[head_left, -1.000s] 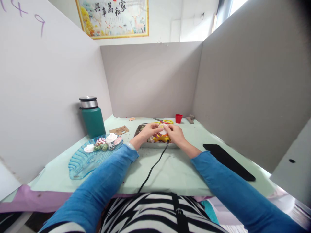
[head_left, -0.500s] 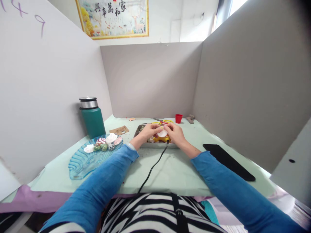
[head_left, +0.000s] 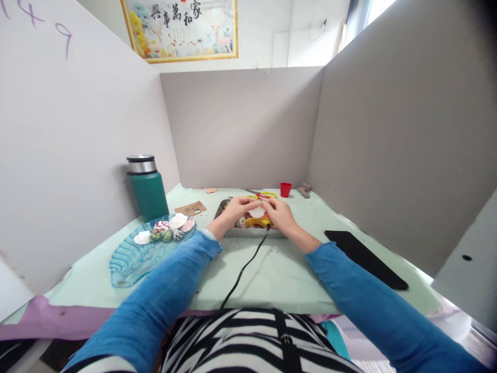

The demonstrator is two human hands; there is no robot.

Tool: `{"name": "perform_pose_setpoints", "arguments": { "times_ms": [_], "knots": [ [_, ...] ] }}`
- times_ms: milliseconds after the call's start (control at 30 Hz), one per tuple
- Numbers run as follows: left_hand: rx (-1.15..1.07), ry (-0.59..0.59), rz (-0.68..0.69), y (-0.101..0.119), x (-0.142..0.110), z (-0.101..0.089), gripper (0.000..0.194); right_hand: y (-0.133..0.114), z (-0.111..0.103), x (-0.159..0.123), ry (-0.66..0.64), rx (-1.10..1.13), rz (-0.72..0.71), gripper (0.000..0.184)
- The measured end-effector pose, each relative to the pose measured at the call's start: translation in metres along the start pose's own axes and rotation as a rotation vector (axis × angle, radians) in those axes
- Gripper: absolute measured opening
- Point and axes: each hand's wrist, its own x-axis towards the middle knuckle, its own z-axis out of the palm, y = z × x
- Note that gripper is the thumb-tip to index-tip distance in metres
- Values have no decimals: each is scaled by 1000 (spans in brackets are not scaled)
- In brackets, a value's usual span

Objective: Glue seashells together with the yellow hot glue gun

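Observation:
Over the metal tray [head_left: 252,233] at the middle of the table, my left hand [head_left: 237,209] and my right hand [head_left: 282,213] face each other with fingertips close together. Both are closed in a pinch at the upper edge of a white shell [head_left: 257,212]. The fingers partly cover the shell. Just below it in the tray lies a yellow tool [head_left: 257,223] that looks like a glue gun, with a black cord [head_left: 248,263] running toward me. Small mixed shells [head_left: 241,223] fill part of the tray, and my hands hide much of it.
To the left, a blue glass dish [head_left: 134,259] carries several shells and stones; a green bottle [head_left: 149,194] stands behind it. Scissors [head_left: 266,195], a red cup [head_left: 286,190] and a brown card [head_left: 191,208] lie farther back. A black flat object [head_left: 365,259] is at right. Panels enclose three sides.
The white shell now sits slightly lower and more to the left between my fingers, its angle a little different. My hands have barely shifted.

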Motion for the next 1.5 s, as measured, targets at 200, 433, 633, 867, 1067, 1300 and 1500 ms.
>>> {"name": "perform_pose_setpoints", "arguments": {
  "times_ms": [200,433,633,867,1067,1300,1500],
  "knots": [
    [-5,23,5,-2,1,0,41,3,1,1,-17,-71,-25,35],
    [-49,27,3,-4,2,-1,43,3,1,3,-51,-82,-20,37],
    [-69,20,-6,-7,4,-2,43,2,2,3,-99,-45,-7,38],
    [-106,9,9,-10,5,-4,44,-6,-3,1,-122,-20,19,46],
    [-123,26,5,-8,3,-3,45,-6,-2,-3,-116,-116,-72,40],
    [-109,22,-6,-6,2,-3,43,-4,-2,-2,-71,-135,-14,38],
    [-109,11,-19,-3,0,-1,43,0,-1,0,-45,-127,-13,37]
  ]
}}
